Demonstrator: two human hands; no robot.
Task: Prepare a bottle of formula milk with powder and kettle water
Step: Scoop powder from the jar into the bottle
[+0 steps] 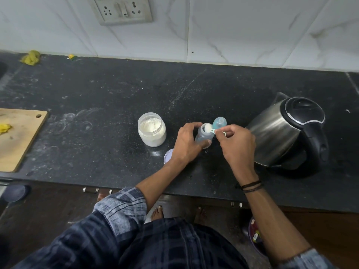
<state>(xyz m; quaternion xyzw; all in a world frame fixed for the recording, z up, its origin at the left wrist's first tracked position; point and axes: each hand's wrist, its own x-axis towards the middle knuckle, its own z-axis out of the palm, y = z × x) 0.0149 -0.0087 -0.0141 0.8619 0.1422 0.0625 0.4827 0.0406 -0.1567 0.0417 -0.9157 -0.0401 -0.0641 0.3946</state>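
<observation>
Bottle (203,135), clear with a bluish tint and uncapped, stands upright on the black counter (116,94), roughly midway along its length and nearer the front edge than the back edge. The left hand (186,142) wraps it from the left, its grip closed round the body with the thumb across the front. The right hand (238,144) has a narrow grip pinching the handle of a small scoop (209,129). The scoop's bowl, carrying white powder, sits at the open mouth of the bottle; whether it touches the rim cannot be told. A blue cap (219,123) stands just behind the bottle, towards the back edge. An open powder jar (152,129) stands just left of the left hand. Its lid (168,155) lies flat nearer the front edge, partly hidden by the left wrist. A steel kettle (281,131) with a black lid and handle sits towards the right end, near the right hand but apart. A wooden cutting board (19,136) lies at the left end.
</observation>
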